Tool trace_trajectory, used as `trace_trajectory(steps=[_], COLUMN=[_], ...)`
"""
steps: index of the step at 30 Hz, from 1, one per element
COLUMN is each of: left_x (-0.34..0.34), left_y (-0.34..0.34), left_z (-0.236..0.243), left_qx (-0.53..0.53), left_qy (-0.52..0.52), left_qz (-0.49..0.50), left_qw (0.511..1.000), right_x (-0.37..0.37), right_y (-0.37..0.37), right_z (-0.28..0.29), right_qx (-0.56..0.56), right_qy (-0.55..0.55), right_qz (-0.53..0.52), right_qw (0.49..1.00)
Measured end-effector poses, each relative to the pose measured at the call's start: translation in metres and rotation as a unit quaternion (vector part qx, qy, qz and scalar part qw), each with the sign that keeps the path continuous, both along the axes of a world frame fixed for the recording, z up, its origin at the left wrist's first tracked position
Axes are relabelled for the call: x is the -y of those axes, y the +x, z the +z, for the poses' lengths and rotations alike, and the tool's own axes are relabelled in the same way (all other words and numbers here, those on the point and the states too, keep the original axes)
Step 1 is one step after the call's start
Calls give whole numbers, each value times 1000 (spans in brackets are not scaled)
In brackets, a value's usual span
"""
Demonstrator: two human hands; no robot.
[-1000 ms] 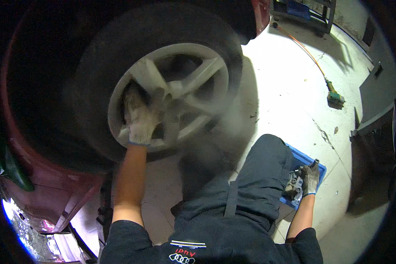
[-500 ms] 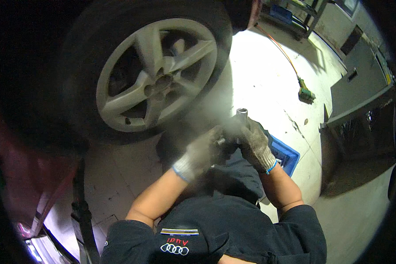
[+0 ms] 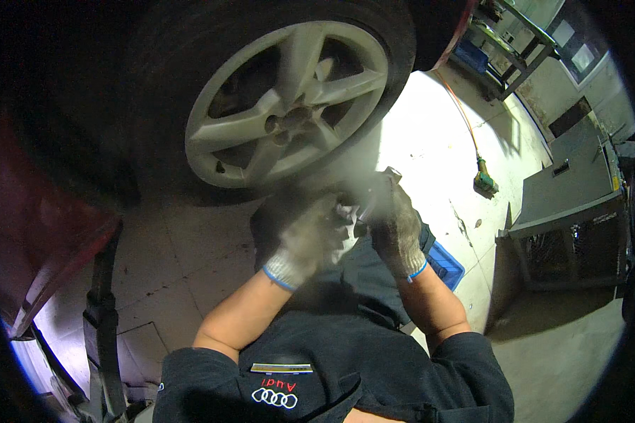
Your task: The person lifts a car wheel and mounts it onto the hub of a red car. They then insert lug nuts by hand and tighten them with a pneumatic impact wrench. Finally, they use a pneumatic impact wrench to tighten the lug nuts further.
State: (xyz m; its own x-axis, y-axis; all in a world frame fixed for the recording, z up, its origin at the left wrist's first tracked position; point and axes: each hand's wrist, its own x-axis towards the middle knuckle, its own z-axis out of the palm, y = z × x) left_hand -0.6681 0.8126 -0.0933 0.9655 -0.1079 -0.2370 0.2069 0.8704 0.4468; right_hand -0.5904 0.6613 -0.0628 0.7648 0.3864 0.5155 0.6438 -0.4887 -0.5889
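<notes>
Both my hands wear grey knit gloves with blue cuffs and are held close together over my lap, below a car wheel (image 3: pixel 289 141). My right hand (image 3: pixel 396 236) is closed around a dark tool, its body mostly hidden, with a metal socket (image 3: pixel 392 172) at its upper end. My left hand (image 3: pixel 305 236) is curled beside it at a silvery-white part (image 3: pixel 347 229); a hazy patch blurs this area, so I cannot make out what its fingers grip. The wheel has light spokes, with open bolt holes around its hub.
A blue crate (image 3: pixel 446 266) sits on the floor beyond my right forearm. Farther right are a green connector (image 3: pixel 484 180) on an orange cable and a grey cabinet (image 3: pixel 568 180). A dark lift arm (image 3: pixel 101 317) stands at left, under red bodywork (image 3: pixel 49 218).
My view has shifted, so the wheel appears farther right and slightly higher. The socket end has tilted from upright toward the right. More of the silvery-white part shows between my hands.
</notes>
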Motion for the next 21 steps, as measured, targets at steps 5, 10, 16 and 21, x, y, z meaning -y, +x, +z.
trace_trajectory(steps=[5,10,16,21], left_x=[-12,-15,-27,-54], left_y=[4,5,13,26], left_z=[3,10,-9,4], left_qx=[-21,71,62,156], left_qy=[29,235,366,695], left_qz=[10,113,165,103], left_qw=[999,963,914,694], right_x=[-4,-2,1,-21], right_y=[-12,-16,-1,10], right_z=[33,44,5,-42], right_qx=[-298,-334,-323,-271], right_qy=[155,213,180,142], right_qz=[-8,33,124,101], right_qw=[942,918,921,947])
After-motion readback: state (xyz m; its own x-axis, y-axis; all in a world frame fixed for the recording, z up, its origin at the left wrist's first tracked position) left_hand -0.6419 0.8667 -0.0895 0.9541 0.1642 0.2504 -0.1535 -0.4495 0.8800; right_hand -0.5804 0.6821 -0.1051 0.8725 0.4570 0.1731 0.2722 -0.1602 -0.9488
